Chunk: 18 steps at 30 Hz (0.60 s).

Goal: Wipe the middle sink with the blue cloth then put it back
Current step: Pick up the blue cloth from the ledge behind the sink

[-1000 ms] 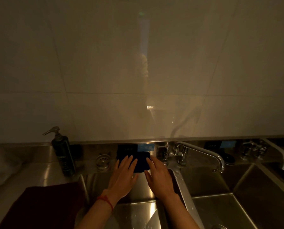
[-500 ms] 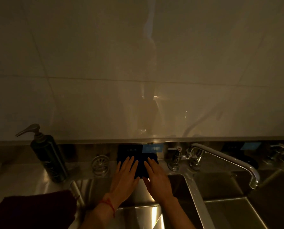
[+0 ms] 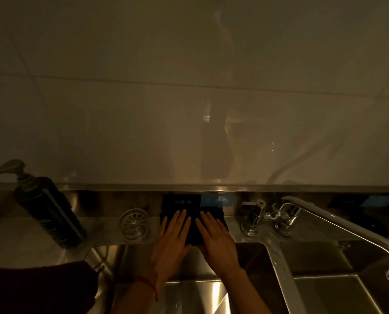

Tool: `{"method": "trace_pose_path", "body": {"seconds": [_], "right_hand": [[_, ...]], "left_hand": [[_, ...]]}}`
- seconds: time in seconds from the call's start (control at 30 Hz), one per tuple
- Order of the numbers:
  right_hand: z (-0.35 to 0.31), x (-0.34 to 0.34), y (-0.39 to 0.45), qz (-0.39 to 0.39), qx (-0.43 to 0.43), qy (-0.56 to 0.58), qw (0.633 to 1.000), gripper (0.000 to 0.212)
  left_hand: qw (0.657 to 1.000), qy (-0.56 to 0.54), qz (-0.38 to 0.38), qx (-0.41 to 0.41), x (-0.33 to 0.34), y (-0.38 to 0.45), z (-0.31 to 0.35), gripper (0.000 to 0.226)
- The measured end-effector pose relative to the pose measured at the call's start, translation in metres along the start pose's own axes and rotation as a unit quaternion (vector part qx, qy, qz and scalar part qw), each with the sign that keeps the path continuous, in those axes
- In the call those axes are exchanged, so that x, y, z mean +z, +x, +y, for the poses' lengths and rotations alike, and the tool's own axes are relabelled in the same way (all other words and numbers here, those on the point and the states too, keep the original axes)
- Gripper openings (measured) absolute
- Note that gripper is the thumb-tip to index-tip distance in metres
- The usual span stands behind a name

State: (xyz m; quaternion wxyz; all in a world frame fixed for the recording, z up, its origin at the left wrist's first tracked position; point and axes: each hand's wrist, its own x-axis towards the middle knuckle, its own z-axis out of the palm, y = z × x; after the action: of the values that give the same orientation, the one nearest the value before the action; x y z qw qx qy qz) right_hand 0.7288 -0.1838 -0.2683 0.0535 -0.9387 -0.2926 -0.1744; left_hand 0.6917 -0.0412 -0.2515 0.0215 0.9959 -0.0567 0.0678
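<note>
The dark blue cloth (image 3: 193, 232) lies flat on the steel ledge behind the sink, below a dark label on the backsplash. My left hand (image 3: 173, 239) and my right hand (image 3: 216, 239) both rest palm down on it, fingers straight and slightly spread, side by side. Below my wrists lies the steel basin of the sink (image 3: 189, 293); my forearms cross over it. The light is dim, and the hands hide most of the cloth.
A dark pump bottle (image 3: 48, 211) stands at the left on the ledge. A round metal strainer (image 3: 133, 224) lies left of the cloth. A tap (image 3: 338, 225) reaches right over the neighbouring basin (image 3: 352, 291). A dark red cloth (image 3: 34, 288) lies at the lower left.
The camera has moved closer and to the left. Both hands stay flat on the blue cloth, now lying further up on it on the ledge.
</note>
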Motion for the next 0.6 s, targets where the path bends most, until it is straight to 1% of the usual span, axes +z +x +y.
{"method": "trace_pose_path", "body": {"seconds": [0.17, 0.3, 0.4, 0.53, 0.6], "right_hand": [[0.007, 0.003, 0.001, 0.023, -0.029, 0.010, 0.999, 0.067], [0.012, 0.003, 0.004, 0.030, -0.043, 0.026, 0.998, 0.064], [0.010, 0.002, 0.006, 0.031, -0.037, 0.031, 0.998, 0.061], [0.006, 0.002, 0.006, 0.043, -0.032, 0.035, 0.998, 0.060], [0.005, 0.001, 0.006, 0.052, -0.029, 0.039, 0.997, 0.059]], "left_hand": [[0.999, 0.000, -0.033, -0.011, -0.001, 0.000, 0.002, 0.079], [0.999, -0.003, -0.032, -0.010, 0.000, 0.000, 0.001, 0.076], [1.000, -0.009, -0.010, -0.013, 0.003, 0.000, 0.001, 0.075], [0.998, 0.024, 0.061, -0.002, 0.014, 0.005, 0.000, 0.075], [0.996, 0.027, 0.081, 0.013, 0.016, 0.009, 0.000, 0.076]]}}
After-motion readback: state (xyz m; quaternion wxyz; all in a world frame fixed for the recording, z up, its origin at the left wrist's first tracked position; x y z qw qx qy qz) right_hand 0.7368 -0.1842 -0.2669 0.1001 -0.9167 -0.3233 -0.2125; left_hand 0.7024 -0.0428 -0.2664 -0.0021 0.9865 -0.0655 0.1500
